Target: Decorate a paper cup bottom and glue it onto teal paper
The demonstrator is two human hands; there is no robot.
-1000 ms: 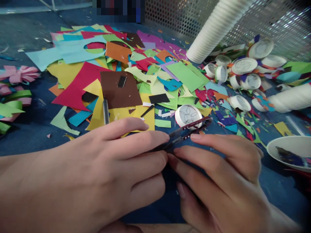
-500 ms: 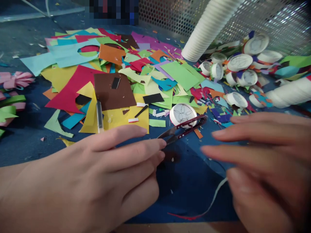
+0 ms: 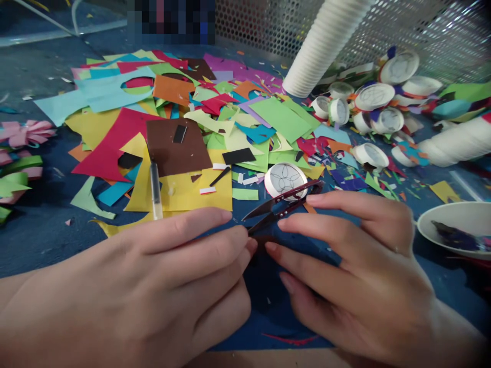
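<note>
My left hand (image 3: 180,276) is closed, fingers curled together and thumb hidden; what it pinches, if anything, is out of sight. Just beyond its fingertips are dark red thread snips (image 3: 286,202), blades apart and pointing left. Whether they lie on the table or are held up is unclear. My right hand (image 3: 356,271) reaches in from the right with fingers spread, index and middle fingertips at the snips' handle, thumb apart from it. A white paper disc (image 3: 286,179) with a drawn flower pattern sits behind the snips, partly covered by them.
Coloured paper scraps (image 3: 176,145) spread across the blue table. A capped pen-like tube (image 3: 155,189) stands out on yellow paper. White paper-cup stacks (image 3: 326,46), several small white discs (image 3: 374,94) and a white bowl (image 3: 456,225) are at the right. Pink ribbon bows (image 3: 26,133) lie left.
My right hand has moved left, from apart to the snips' handle, which bares the white bowl. The pale string below it is no longer visible, only a red strand. The view shifted slightly.
</note>
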